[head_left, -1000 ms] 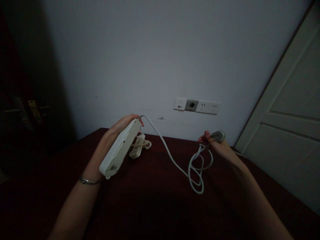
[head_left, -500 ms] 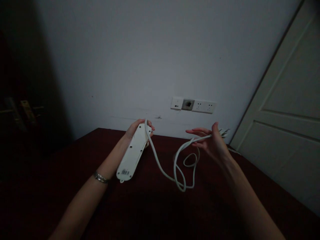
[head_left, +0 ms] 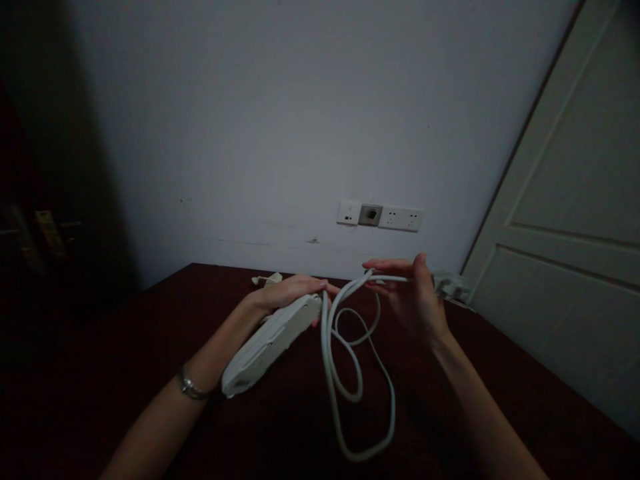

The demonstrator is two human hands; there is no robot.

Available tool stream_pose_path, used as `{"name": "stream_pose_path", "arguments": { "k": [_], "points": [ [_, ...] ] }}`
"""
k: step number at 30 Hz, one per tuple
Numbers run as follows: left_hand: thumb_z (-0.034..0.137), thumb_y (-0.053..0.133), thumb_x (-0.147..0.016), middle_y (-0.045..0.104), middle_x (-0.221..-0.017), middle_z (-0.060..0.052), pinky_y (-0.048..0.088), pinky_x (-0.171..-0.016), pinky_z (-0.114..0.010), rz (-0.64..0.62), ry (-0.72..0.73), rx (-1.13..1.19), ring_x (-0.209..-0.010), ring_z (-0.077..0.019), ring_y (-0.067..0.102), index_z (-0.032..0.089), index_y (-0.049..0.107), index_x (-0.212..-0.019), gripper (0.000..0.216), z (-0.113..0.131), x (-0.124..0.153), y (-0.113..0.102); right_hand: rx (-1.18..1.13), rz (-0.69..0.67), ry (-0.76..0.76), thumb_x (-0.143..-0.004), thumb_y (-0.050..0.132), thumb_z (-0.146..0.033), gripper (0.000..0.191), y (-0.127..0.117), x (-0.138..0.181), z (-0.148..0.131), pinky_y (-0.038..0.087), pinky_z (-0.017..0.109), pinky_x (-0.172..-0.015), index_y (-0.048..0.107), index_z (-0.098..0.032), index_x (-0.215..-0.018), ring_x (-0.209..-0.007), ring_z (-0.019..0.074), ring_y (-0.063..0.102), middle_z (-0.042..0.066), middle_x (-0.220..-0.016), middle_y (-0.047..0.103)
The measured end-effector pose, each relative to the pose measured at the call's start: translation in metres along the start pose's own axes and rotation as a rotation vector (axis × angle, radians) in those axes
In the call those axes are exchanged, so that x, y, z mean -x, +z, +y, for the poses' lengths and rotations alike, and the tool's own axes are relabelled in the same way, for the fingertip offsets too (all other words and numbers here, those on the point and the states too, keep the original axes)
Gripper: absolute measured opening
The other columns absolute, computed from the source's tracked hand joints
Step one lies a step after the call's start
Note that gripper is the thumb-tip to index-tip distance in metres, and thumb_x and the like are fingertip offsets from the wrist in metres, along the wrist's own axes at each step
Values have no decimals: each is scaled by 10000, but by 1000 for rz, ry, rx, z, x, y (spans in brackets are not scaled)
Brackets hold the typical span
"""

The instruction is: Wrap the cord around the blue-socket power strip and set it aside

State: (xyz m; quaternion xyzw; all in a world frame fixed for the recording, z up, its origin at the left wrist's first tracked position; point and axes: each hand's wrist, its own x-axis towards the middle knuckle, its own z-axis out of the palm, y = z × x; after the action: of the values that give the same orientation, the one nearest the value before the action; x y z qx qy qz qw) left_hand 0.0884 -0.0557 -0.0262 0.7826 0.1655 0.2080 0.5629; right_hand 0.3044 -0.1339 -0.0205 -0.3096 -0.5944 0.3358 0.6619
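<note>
Head view: left hand point(head_left: 290, 293) grips the power strip point(head_left: 273, 343) (white); right hand point(head_left: 415, 300) loosely pinches its looped cord point(head_left: 350, 373).

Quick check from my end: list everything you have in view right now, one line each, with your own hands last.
power strip: 1, white, held above the table at its cable end
cable: 1, white, hangs in loops from the strip up to the right hand
plug: 1, pale, blurred, just past the right hand
small corded item: 1, off-white, on the table behind the left hand; too dim to name
table: 1, dark red-brown
wall socket panel: 1 row, white, low on the wall
wall: 1, pale grey
door: 1, off-white, at right
bracelet: 1, silver, on the left wrist
left hand: grips the strip
right hand: holds the cable
</note>
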Motion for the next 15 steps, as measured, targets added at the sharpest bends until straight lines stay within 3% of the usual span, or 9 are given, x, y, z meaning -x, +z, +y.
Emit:
{"name": "stream_pose_path", "arguments": {
  "k": [4, 9, 13, 15],
  "points": [
    [632, 426, -808, 653, -709, -90, 443, -588, -259, -95, 34, -14, -604, -141, 571, 120, 686, -958, 594, 4, 0, 12, 268, -156, -166, -897, 296, -575, 521, 1, 3, 4, 491, 344, -837, 675, -224, -829, -999, 199, 584, 73, -1056, 633],
    [503, 563, -775, 628, -689, -43, 432, -641, -245, -40, 40, -51, -628, -123, 554, 147, 676, -750, 374, 2, -6, 15, 633, -358, -451, -915, 321, -522, 449, -3, 2, 7, 462, 340, -804, 628, -233, -1071, -922, 178, 552, 83, -1035, 560],
    [432, 582, -754, 604, -650, -21, 412, -608, -241, 9, -14, -68, -596, -118, 529, 157, 659, -714, 289, 1, -8, 13, 902, -454, -503, -803, 558, -526, 437, -7, -2, -5, 431, 383, -804, 626, -206, -1093, -908, 217, 500, 84, -923, 584],
    [397, 594, -733, 600, -646, -16, 399, -606, -237, 58, -7, -115, -603, -119, 522, 157, 654, -683, 252, 4, -6, 12, 918, -548, -395, -763, 643, -461, 380, -11, -4, -13, 433, 370, -789, 643, -204, -1044, -866, 208, 508, 62, -853, 605]
  ]
}}
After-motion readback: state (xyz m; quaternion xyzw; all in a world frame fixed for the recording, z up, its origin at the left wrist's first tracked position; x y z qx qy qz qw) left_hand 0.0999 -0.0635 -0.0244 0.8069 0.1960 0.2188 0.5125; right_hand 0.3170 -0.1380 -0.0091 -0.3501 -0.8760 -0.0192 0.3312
